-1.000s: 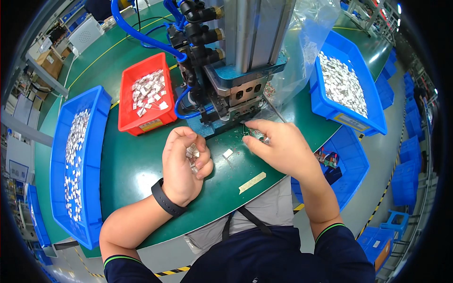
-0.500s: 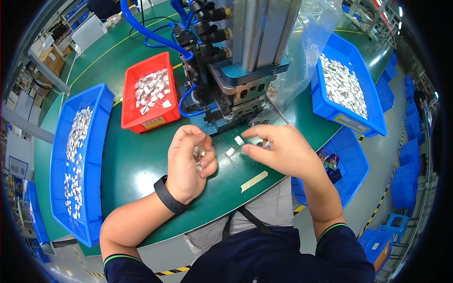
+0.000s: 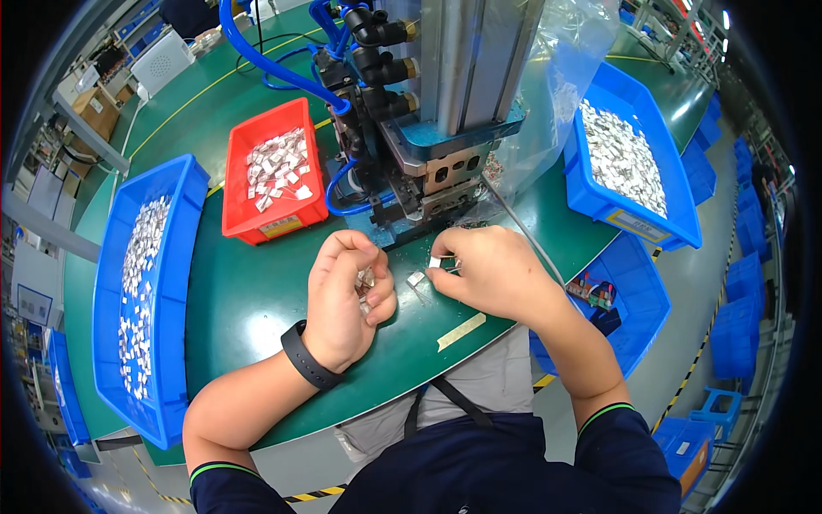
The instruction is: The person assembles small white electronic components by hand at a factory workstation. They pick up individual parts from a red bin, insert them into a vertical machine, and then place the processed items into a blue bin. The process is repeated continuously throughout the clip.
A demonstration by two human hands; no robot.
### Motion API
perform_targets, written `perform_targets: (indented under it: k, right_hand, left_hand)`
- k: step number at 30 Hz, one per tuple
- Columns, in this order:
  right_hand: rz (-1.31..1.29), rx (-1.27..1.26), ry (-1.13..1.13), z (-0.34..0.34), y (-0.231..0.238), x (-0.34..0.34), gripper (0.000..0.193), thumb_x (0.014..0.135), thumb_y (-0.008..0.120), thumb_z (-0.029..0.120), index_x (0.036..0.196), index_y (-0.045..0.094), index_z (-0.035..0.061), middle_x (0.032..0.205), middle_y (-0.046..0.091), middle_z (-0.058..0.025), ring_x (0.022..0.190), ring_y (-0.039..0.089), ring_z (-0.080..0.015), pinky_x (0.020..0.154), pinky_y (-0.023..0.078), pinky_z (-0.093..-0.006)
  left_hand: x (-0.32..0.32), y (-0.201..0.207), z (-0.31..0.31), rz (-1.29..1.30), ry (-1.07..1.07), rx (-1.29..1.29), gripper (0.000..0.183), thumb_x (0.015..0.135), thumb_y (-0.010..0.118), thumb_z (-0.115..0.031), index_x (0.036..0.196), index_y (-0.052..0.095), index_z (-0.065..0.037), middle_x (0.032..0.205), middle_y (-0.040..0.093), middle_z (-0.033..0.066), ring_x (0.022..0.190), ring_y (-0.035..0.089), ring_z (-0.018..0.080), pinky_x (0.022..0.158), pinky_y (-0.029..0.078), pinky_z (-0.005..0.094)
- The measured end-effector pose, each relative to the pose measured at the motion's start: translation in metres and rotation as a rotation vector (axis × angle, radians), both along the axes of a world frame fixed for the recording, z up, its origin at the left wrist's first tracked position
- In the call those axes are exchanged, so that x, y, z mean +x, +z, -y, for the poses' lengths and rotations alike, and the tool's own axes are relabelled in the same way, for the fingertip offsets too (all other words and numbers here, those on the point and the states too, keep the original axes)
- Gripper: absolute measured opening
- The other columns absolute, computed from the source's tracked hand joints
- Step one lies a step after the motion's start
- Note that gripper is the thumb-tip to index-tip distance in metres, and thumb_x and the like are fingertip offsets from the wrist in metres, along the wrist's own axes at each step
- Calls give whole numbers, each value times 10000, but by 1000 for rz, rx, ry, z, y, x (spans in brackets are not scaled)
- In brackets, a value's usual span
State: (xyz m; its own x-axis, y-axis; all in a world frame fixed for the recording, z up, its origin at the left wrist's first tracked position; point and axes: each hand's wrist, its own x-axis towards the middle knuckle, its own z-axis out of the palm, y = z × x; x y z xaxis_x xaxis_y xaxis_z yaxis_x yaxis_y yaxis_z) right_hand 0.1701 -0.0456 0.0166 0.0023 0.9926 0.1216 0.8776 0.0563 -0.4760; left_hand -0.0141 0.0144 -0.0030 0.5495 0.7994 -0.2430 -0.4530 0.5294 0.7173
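Green covers the tabletop (image 3: 248, 283) that I watch from far off through the head camera. Nearest, a pale strip of tape (image 3: 461, 331) lies in front of the machine (image 3: 454, 171). A little past it, in front of the machine and toward its left, I see the left hand (image 3: 338, 300) with a black band (image 3: 306, 361) on its wrist. Its fingers are curled around a bunch of small white pieces (image 3: 366, 280). In front of the machine and toward its right, the right hand (image 3: 497, 270) pinches one white block (image 3: 436, 262) between thumb and finger. A loose white bit (image 3: 415, 278) with thin wires lies between the two hands, in front of the machine. Left of the machine, I spot a red bin (image 3: 274, 226) and, farther left, a long blue bin (image 3: 175, 291), both holding more white bits. Right of the machine sits a wide blue bin (image 3: 591, 193) with lots more.
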Motion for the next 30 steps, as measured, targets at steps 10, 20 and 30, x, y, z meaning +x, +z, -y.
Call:
perform_targets:
  k: [10,20,30]
  right_hand:
    - [-1201,-229,-126,4,4,12,115,772,719,74,781,624,11,633,538,54,535,433,1,450,326,-170]
    - [-1423,-179,-78,2,2,-1,126,796,715,73,811,613,1,626,498,75,512,388,23,432,275,-151]
    - [-1101,-168,50,5,-8,1,142,849,709,141,840,669,5,692,595,22,582,473,-8,494,349,-182]
  left_hand:
    - [1,0,4,-14,-53,72,98,900,503,-91,998,497,-87,762,489,43,497,353,83,389,256,217]
    - [4,0,15,-44,-290,159,111,972,526,-146,1058,514,-75,766,513,32,491,332,57,415,250,206]
    - [4,1,11,-54,-214,86,84,965,531,-156,946,519,-75,744,503,32,500,341,62,414,252,211]
